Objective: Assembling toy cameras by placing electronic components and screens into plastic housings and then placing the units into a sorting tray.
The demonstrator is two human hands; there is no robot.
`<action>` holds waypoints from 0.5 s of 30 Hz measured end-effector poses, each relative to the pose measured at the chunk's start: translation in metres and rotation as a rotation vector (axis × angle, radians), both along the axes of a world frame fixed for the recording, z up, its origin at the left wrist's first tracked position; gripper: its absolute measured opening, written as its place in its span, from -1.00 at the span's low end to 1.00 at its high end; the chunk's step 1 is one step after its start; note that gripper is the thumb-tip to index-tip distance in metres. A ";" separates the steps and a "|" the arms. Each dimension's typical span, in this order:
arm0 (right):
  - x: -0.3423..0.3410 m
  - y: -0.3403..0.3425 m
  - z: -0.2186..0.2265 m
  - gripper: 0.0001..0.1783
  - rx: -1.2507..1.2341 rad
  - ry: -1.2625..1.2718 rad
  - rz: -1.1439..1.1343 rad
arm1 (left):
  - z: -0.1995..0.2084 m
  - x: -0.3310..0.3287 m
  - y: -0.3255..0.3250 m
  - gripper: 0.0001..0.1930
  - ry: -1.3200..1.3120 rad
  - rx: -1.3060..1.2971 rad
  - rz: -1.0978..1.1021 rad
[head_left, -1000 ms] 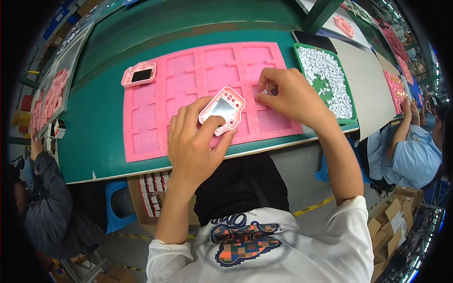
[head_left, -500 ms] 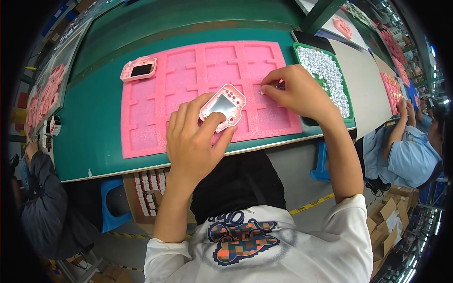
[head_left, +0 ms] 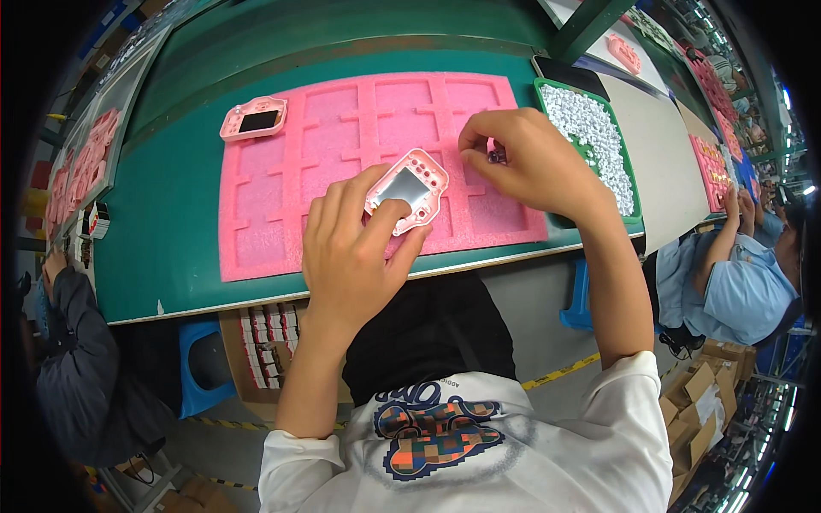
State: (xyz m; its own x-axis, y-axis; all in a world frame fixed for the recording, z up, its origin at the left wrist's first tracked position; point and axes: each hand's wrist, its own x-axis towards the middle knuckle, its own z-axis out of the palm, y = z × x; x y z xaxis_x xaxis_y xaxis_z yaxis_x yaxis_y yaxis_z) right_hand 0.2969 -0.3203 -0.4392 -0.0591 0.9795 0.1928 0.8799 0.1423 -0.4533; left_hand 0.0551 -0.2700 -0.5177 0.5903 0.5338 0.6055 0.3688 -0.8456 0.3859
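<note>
Co-workers flank the green worktop (head_left: 162,256), one dark-sleeved (head_left: 98,376), one in blue (head_left: 740,278). The pink shell (head_left: 436,201) tilts in the left hand (head_left: 346,244), above the foam tray (head_left: 366,128), toward the worktop's near edge; the fingers grip it, one tip over its window (head_left: 406,188). Just right of it, the right hand (head_left: 539,162) curls around a small dark part (head_left: 498,156). A second shell (head_left: 255,120) lies at the tray's far left corner; the green bin (head_left: 638,210) stands beyond its right edge. A steady, fairly level shell and a light fingertip hold on anything small would probably serve best. I cannot tell whether the right fingertips meet or pinch something; the part's shape and the shell's underside are hidden.
</note>
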 end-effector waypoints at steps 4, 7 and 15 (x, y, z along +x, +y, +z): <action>-0.002 0.009 -0.010 -0.91 -0.056 -0.072 0.034 | 0.001 0.002 -0.001 -0.79 0.002 0.004 0.000; -0.002 0.013 -0.016 -0.91 -0.130 -0.110 0.040 | 0.001 0.003 -0.001 -0.79 0.005 0.009 -0.005; -0.001 0.007 -0.019 -0.92 -0.062 -0.008 0.005 | -0.001 0.004 -0.001 -0.82 -0.010 0.027 0.004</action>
